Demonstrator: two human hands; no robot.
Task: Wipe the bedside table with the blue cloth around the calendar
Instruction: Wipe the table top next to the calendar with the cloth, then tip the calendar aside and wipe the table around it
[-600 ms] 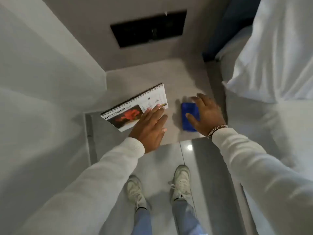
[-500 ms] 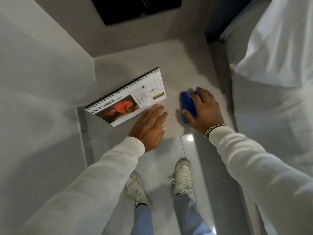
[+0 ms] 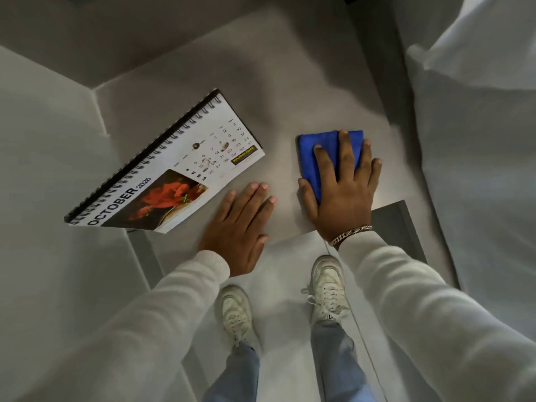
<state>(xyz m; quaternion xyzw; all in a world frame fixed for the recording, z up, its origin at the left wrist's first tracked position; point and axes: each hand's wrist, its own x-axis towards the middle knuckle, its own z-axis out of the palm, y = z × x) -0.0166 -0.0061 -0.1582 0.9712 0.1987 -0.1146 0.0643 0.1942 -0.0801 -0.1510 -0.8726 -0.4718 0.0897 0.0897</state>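
A spiral-bound October calendar (image 3: 174,166) with a red flower picture lies flat on the left part of the grey bedside table (image 3: 284,105). To its right lies a folded blue cloth (image 3: 316,155). My right hand (image 3: 345,187) presses flat on the cloth, fingers spread over it, covering its near right part. My left hand (image 3: 237,227) rests flat on the table near its front edge, just right of the calendar's lower corner, not touching it and holding nothing.
A white wall (image 3: 43,140) closes the left side, and a bed with white bedding (image 3: 478,111) borders the right. Below the table's front edge are the tiled floor (image 3: 278,285) and my two white shoes (image 3: 327,288).
My right hand has flattened on the blue cloth with fingers spread and slid it slightly away from me. My left hand has come off the calendar's corner. The camera has tilted closer.
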